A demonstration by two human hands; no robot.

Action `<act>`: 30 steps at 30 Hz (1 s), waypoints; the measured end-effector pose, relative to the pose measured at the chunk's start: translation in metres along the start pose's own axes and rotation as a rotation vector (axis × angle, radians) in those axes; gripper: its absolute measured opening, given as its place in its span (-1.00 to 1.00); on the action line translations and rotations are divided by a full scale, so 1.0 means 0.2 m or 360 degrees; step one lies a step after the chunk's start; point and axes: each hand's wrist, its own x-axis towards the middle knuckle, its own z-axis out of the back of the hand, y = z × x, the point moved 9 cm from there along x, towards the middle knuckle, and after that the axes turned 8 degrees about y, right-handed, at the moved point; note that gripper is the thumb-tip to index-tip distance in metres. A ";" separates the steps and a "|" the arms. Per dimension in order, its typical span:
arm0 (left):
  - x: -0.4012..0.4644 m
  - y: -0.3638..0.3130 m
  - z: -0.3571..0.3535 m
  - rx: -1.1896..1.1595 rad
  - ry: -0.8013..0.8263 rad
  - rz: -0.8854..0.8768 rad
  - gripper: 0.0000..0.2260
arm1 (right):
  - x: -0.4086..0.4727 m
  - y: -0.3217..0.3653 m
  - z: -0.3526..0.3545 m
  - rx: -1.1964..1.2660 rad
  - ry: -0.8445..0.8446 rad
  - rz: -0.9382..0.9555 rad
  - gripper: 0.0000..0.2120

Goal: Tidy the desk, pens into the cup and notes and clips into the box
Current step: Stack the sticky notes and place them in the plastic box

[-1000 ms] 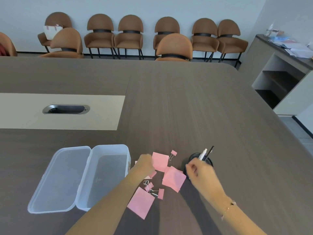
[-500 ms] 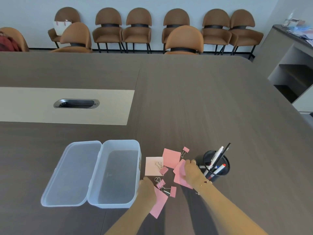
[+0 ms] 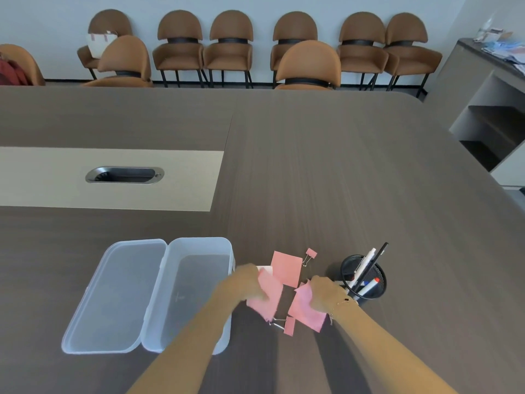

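Single head view, looking forward and down across the table [image 3: 341, 166]

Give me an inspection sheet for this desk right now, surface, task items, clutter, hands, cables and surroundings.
Surface: dark wood-grain table with a beige inset panel.
Job's things: clear box open, nothing seen inside, lid folded out flat; mesh cup holds several pens; pink notes and binder clips loose between box and cup.
Clutter: nothing seen.
Hands: left hand grips a pink note; right hand grips another.
Cables: nothing seen; metal grommet in the panel.
Surroundings: brown chairs along the wall, side cabinet with papers on the right.
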 end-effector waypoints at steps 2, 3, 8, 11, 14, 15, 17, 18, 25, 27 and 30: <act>0.02 0.01 0.16 -0.0073 -0.0182 -0.0018 -0.62 | 0.00 0.01 0.03 0.0158 -0.0007 0.0065 -0.67; 0.03 0.01 0.22 -0.0015 -0.0260 -0.0006 -0.62 | 0.00 0.01 0.08 0.0227 -0.0072 0.0084 -0.67; 0.12 -0.05 0.28 0.0717 -0.0269 0.0052 -0.61 | 0.07 0.08 0.24 0.0236 -0.0247 0.0188 -0.66; 0.18 -0.11 0.25 0.1000 -0.0324 0.0056 -0.69 | 0.14 0.14 0.24 0.0121 -0.0238 0.0235 -0.49; 0.21 -0.17 0.20 0.1102 -0.0384 -0.0034 -0.69 | 0.18 0.19 0.25 -0.0080 -0.0237 0.0236 -0.42; 0.23 -0.17 0.18 0.1108 -0.0381 -0.0055 -0.69 | 0.19 0.21 0.25 -0.0144 -0.0245 0.0242 -0.40; 0.25 -0.15 0.16 0.1044 -0.0375 -0.0063 -0.68 | 0.20 0.25 0.25 -0.0254 -0.0258 0.0278 -0.40; 0.27 -0.13 0.15 0.0985 -0.0377 -0.0048 -0.66 | 0.20 0.27 0.25 -0.0281 -0.0252 0.0303 -0.41; 0.30 -0.06 0.10 0.0576 -0.0371 -0.0026 -0.57 | 0.24 0.25 0.23 -0.0232 -0.0124 0.0184 -0.35; 0.30 -0.05 0.09 0.0506 -0.0352 -0.0031 -0.61 | 0.24 0.24 0.22 -0.0207 -0.0124 0.0155 -0.37; 0.29 -0.05 0.08 0.0509 -0.0328 -0.0071 -0.73 | 0.23 0.21 0.21 -0.0077 -0.0125 0.0139 -0.47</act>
